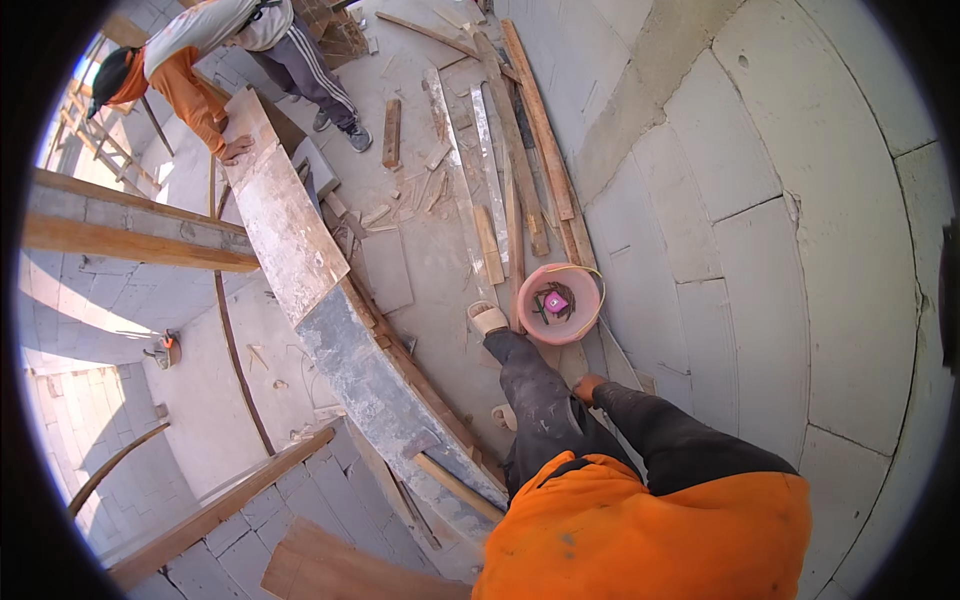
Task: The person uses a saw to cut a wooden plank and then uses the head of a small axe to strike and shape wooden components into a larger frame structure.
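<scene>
My right hand [588, 388] hangs low beside my right leg, with its fingers curled closed. Whatever may be inside them is hidden. Just ahead of it stands a pink bucket [534, 326] with a thin yellowish handle. Inside lie a bright magenta item [555, 302] and a heap of thin brown pieces, too small to name surely. My left hand is out of the picture. To my left runs a long raised board, grey and stained at its near part [375, 375]. A tool with a wooden handle [458, 487], apparently a hammer, rests on it.
A co-worker [225, 35] bends over the far end of the board, one hand [236, 150] on it. Planks [535, 100] and metal strips [487, 150] lie along the right-hand block wall [760, 260]. Wood scraps [430, 190] litter the floor. Timber beams [140, 232] cross at left.
</scene>
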`<state>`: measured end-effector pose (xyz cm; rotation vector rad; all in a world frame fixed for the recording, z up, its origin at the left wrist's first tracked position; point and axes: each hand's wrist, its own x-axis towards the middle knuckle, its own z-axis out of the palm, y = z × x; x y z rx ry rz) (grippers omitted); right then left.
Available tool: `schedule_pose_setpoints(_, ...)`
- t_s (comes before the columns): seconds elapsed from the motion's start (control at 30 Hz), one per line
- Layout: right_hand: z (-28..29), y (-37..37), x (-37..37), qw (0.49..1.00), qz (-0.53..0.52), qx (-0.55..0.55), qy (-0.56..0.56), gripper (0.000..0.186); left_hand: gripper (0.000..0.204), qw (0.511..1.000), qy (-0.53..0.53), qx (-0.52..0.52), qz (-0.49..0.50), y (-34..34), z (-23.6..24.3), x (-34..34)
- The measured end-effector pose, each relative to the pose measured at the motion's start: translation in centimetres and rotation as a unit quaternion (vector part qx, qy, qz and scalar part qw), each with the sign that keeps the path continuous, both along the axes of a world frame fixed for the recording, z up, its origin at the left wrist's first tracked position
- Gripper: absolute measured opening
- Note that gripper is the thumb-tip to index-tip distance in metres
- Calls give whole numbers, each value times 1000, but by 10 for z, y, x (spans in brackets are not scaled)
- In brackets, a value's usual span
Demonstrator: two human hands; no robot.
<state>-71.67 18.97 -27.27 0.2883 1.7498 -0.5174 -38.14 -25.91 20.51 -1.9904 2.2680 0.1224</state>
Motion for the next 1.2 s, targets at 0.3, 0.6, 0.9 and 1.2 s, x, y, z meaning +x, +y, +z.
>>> schedule_pose_setpoints(0.3, -79, 10, -22, 993, -31, -6, 113, 38, 31, 966, -130, 169, -143, -63, -47, -129)
schedule_pose_setpoints(0.6, 25, -26, -214, 969, -237, -61, 44, 26, 42, 958, 165, 218, -90, -143, -48, -260)
schedule_pose_setpoints(0.9, 124, -60, -364, 949, -271, -101, 129, 28, 45, 929, 264, 254, -45, -178, -116, -331)
schedule_pose_setpoints(1.2, 139, -195, -444, 970, -160, -143, 116, 32, 47, 924, 280, 259, -12, -243, -171, -393)
